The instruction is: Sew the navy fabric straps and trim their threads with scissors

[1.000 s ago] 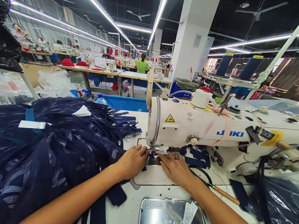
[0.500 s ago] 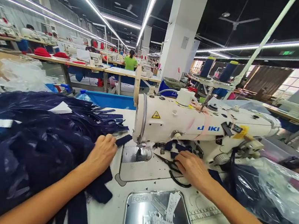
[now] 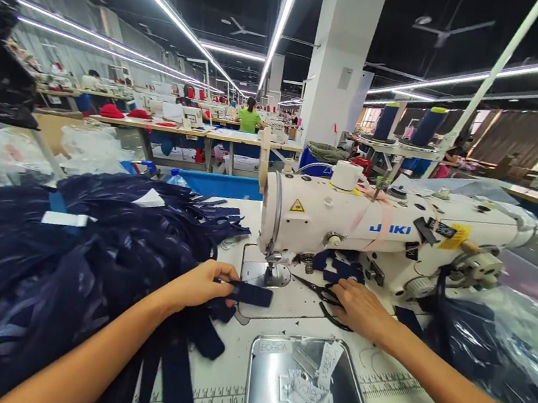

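Note:
My left hand [image 3: 208, 285] pinches the end of a navy fabric strip [image 3: 255, 295], whose free end points right over the machine bed, just in front of the needle area. Beside that hand lies a large heap of navy strips [image 3: 101, 271], some hanging toward the table's front. My right hand [image 3: 357, 307] is closed at the handles of black scissors [image 3: 310, 284]; its fingers partly hide them, and the blades point left toward the presser foot [image 3: 269, 270]. Small navy fabric pieces [image 3: 335, 265] lie just behind its fingertips, under the arm of the white sewing machine [image 3: 328, 214].
A metal tray [image 3: 270, 394] with several white labels sits at the table's front. Clear plastic bags [image 3: 517, 333] with dark contents lie at the right. Thread cones [image 3: 386, 121] stand behind the machine. A person in green [image 3: 250, 118] sits farther back among other sewing tables.
My left hand has drawn a navy strip from the heap edge toward the front, and it now lies flat over the bed. My right hand stays at the scissors. The view has turned slightly left.

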`<state>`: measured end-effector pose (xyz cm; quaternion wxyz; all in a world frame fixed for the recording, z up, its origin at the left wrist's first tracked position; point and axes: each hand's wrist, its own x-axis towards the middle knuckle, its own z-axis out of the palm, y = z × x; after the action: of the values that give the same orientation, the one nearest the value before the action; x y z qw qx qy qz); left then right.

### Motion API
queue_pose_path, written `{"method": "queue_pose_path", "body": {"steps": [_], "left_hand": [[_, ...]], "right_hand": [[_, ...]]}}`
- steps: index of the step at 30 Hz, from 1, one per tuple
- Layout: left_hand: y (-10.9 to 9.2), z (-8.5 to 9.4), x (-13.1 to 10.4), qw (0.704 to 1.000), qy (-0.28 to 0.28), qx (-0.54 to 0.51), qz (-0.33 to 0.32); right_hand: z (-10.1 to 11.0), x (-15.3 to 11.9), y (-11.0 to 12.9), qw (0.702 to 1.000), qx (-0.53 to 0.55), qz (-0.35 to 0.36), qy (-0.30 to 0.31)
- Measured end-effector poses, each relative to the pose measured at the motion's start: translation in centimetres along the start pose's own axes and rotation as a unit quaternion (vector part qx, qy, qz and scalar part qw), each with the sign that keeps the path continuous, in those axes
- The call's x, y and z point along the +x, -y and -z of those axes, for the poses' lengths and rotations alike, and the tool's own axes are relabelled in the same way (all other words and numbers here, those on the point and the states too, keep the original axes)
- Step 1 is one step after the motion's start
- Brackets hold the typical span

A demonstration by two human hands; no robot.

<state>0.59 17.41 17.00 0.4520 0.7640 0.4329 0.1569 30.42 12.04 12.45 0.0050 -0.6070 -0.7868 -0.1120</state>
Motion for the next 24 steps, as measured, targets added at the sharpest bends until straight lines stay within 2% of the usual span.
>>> {"method": "queue_pose_path", "body": {"steps": [6, 8, 11, 14, 17, 21, 24], "left_hand": [[0.6, 0.1, -0.2, 0.998, 0.047, -0.046, 0.016], [0.7, -0.1, -0.2, 0.997, 0.061, -0.053, 0.02], [1.0, -0.2, -0.1, 0.996, 0.069, -0.059, 0.025], [1.2, -0.3, 0.0, 0.995, 0.068, -0.06, 0.031], [1.1, -0.5, 0.0, 0.995, 0.067, -0.061, 0.037], [1.0, -0.6, -0.1, 0.996, 0.053, -0.066, 0.038], [1.2, -0.7, 0.0, 0.996, 0.043, -0.07, 0.036]], "right_hand": [[-0.5, 0.9, -0.3, 1.0, 0.016, 0.023, 0.006], [-0.7, 0.9, -0.2, 0.999, 0.02, 0.03, -0.008], [-0.8, 0.9, 0.4, 0.995, 0.009, 0.066, -0.078], [-0.6, 1.0, 1.4, 0.979, -0.024, 0.121, -0.162], [-0.2, 1.4, 2.6, 0.962, -0.048, 0.153, -0.22], [0.1, 2.0, 3.9, 0.945, -0.067, 0.174, -0.269], [-0.1, 2.4, 4.6, 0.941, -0.067, 0.19, -0.272]]}}
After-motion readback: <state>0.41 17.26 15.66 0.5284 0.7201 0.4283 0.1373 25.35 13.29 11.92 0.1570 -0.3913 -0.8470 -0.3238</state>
